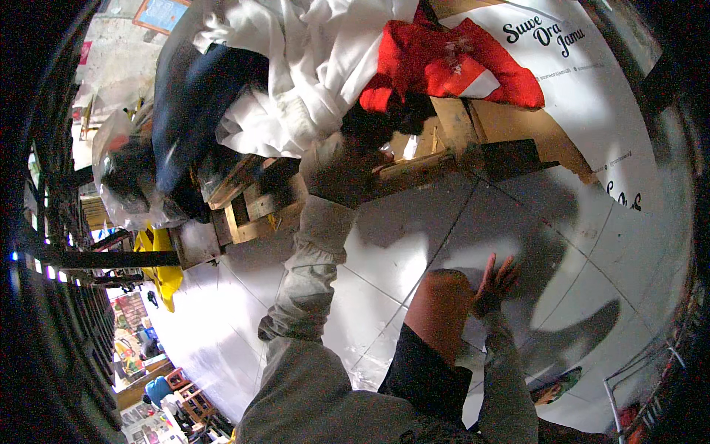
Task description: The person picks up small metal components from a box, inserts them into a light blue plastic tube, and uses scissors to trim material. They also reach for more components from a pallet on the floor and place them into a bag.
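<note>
My left hand (336,169) reaches forward in a grey sleeve to the lower edge of a heap of clothes. It is dark and blurred there, and its fingers cannot be made out. Right by it are a crumpled white cloth (307,66) and a black cloth (388,122). To the right lies a red garment (458,63) with a white patch, and to the left hangs a dark navy cloth (211,96). My right hand (494,287) is beside my bare knee, its fingers spread and holding nothing.
Beneath the clothes are a wooden pallet (259,207) and cardboard (510,129). A white printed banner (606,96) lies at the far right. A clear plastic bag (122,170) and yellow cloth (159,270) are at left. White tiles (384,259) cover the floor; a metal rack stands lower right.
</note>
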`<move>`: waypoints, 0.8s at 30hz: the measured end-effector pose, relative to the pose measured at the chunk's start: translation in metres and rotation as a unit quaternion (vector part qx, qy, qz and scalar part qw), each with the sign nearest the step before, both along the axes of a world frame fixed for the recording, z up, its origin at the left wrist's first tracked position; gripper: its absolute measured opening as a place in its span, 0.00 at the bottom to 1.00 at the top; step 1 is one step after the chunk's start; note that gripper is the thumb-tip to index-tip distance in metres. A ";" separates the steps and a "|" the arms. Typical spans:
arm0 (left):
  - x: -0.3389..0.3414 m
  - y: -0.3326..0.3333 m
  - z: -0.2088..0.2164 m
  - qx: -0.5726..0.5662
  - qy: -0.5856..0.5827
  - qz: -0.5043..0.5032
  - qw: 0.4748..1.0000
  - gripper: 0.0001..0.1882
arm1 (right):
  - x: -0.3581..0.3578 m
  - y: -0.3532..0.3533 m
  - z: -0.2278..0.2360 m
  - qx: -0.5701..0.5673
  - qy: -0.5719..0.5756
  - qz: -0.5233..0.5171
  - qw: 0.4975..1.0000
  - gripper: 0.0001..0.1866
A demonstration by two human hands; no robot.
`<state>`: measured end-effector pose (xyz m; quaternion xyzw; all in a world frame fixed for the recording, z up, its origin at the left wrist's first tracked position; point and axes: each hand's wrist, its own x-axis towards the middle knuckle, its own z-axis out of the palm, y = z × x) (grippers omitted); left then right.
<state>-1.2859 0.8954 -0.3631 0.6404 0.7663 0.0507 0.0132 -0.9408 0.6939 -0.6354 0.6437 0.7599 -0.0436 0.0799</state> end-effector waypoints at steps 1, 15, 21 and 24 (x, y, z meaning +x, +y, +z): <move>0.001 0.003 -0.002 0.000 -0.001 -0.003 1.000 0.19 | -0.003 -0.002 0.001 -0.010 -0.006 -0.003 1.000 0.28; -0.012 -0.099 0.051 0.156 -0.644 0.199 0.722 0.13 | 0.058 0.020 0.019 -0.275 0.137 0.088 0.948 0.24; 0.015 -0.177 0.014 -0.038 -0.905 0.195 0.377 0.14 | -0.055 0.188 0.284 -0.336 0.480 0.105 0.804 0.13; 0.029 -0.188 0.013 -0.075 -0.901 0.231 0.361 0.15 | -0.122 0.240 0.321 -0.107 0.466 0.240 0.845 0.09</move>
